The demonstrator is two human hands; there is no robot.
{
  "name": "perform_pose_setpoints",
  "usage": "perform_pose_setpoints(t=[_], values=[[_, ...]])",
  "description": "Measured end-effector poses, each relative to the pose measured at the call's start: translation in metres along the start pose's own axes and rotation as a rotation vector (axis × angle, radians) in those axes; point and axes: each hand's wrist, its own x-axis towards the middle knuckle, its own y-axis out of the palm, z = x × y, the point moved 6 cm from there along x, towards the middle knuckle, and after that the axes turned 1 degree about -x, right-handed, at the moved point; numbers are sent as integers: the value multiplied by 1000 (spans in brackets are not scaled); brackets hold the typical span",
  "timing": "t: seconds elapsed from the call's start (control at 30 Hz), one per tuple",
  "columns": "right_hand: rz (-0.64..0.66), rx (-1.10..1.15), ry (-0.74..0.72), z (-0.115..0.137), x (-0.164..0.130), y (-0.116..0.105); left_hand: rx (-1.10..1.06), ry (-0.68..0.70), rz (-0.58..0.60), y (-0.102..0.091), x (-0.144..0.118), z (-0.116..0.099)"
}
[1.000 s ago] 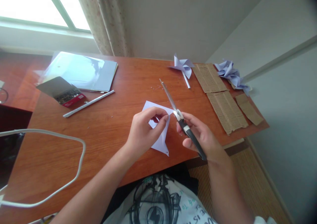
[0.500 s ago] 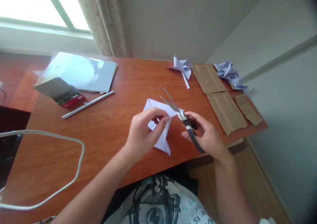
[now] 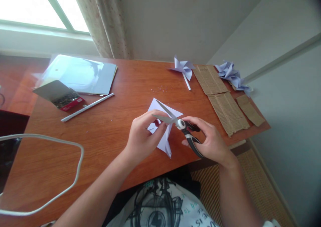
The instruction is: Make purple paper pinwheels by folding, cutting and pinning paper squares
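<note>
One view is all we have, from the head camera looking down over the wooden bench (image 3: 112, 133). We see the left hand (image 3: 142, 138) pinching a pale lilac sheet of paper (image 3: 164, 140); its fingers (image 3: 160, 124) are closed on the folded sheet's upper part, holding it just above the bench near the front edge, with one corner hanging down toward the person's lap. We see the right hand (image 3: 210, 141) wrapped around the black handles of a pair of scissors (image 3: 179, 123). Those fingers are spread through the loops, so the two blades stand apart in a narrow V, their tips pointing left over the paper, right beside the left hand's fingertips. Whether a blade already touches the sheet we cannot tell.

Farther back on the bench lies a finished paper pinwheel (image 3: 182, 66) on a white stick. To its right are strips of brown corrugated cardboard (image 3: 220, 96), and beyond them, at the far right corner, a heap of lilac paper pieces (image 3: 232, 75). On the left we see a glossy folder (image 3: 82, 75), an open red box of small metal pieces (image 3: 64, 98) lying partly on it, and a rolled white paper stick (image 3: 87, 107) just in front. A white cable (image 3: 75, 173) loops over the near left part of the bench.
</note>
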Motion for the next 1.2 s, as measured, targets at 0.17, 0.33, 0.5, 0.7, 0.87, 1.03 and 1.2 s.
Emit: perform_pose_setpoints(t=[0.17,0.33,0.5,0.7,0.87,1.03,1.2], values=[[2,-31,8,0,-1,-1,10,-19,-2,0,0,1],[9,-48,4,1,-2,-3,9,-21,-5,1,-1,2],[19,-36,3,1,-1,-2,-14,-3,-15,0,-1,3],[19,-49,-9,2,-1,-2,-15,-13,-16,0,-1,4],[17,-58,-7,4,-2,-2,-8,-22,-10,0,-1,4],[25,-67,-6,3,-2,-3,-9,-41,-10,1,-1,5],[21,-82,1,4,-2,-3,-2,-41,-14,0,-1,5]])
